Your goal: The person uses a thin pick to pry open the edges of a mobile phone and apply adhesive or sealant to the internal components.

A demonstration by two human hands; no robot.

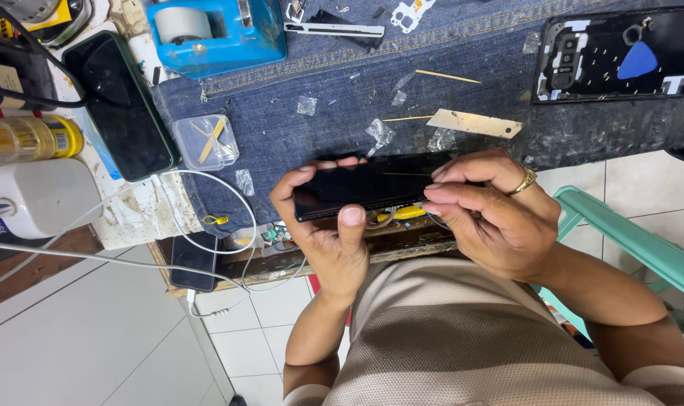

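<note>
Two hands hold a black phone (372, 188) above the tabletop's (319, 128) near edge: left hand (328, 225) clamps its left end, right hand (492, 214) fingers pinch the right. Best to keep the left grip steady and pressure light.

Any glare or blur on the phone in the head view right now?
Head view: even light, no strong shadows; the phone held by the left hand and right hand is sharp, its dark glass showing only faint reflections; wide-angle bending shows at the edges.
</note>
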